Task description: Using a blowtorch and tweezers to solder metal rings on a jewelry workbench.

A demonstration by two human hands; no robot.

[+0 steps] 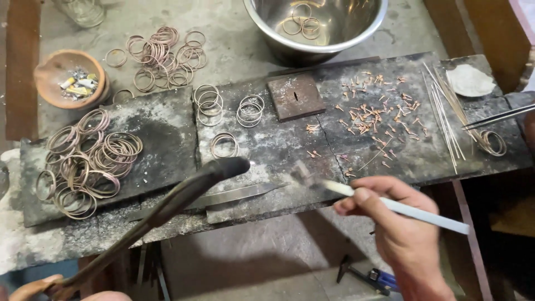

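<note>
Soldering step, I judge: right hand [404,237] pinches a white stick [395,206], left hand [67,291] clasps the torch [167,203]; next needs steady aim at a ring [224,145]

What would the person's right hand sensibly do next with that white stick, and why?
Probably lower the white stick the right hand holds onto the dark slab: its blurred tip hovers just past the torch nozzle, with a ring nearby.

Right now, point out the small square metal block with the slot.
In the head view, the square block sits on the dark slab, top centre, below the steel bowl.
</note>
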